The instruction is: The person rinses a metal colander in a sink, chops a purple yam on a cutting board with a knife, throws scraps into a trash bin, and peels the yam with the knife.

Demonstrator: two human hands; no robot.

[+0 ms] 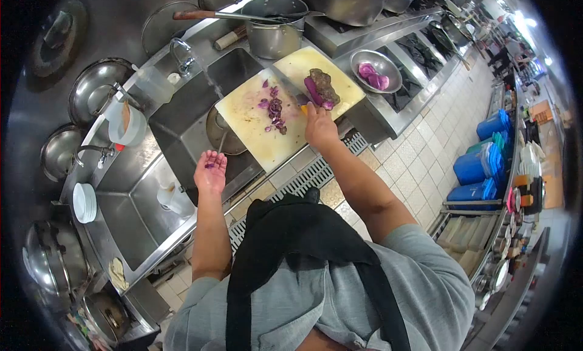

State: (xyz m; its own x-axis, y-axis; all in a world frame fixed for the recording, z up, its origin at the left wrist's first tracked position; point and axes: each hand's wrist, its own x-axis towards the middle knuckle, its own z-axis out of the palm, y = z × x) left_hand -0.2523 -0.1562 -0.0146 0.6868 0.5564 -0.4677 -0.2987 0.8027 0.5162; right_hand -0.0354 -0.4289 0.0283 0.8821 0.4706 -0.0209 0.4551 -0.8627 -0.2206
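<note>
My right hand (320, 127) is closed around the yellow handle of a knife (302, 99), its blade pointing away across the pale cutting board (243, 113). Just beyond that hand lies a rough brown tuber with purple flesh, like a purple yam (322, 87), partly peeled. Purple and brown peel scraps (275, 111) are scattered on the board's left part. Over the sink's near edge, my left hand (211, 173) is palm up with fingers apart, a small purple scrap (210, 166) resting on it.
Water runs from a faucet (182, 54) into the sink (176, 123), where a round pan (221, 132) sits. A metal bowl (393, 71) with peeled purple pieces (373, 76) stands right, by the burners (419, 50). A large pot (276, 38) is behind the board.
</note>
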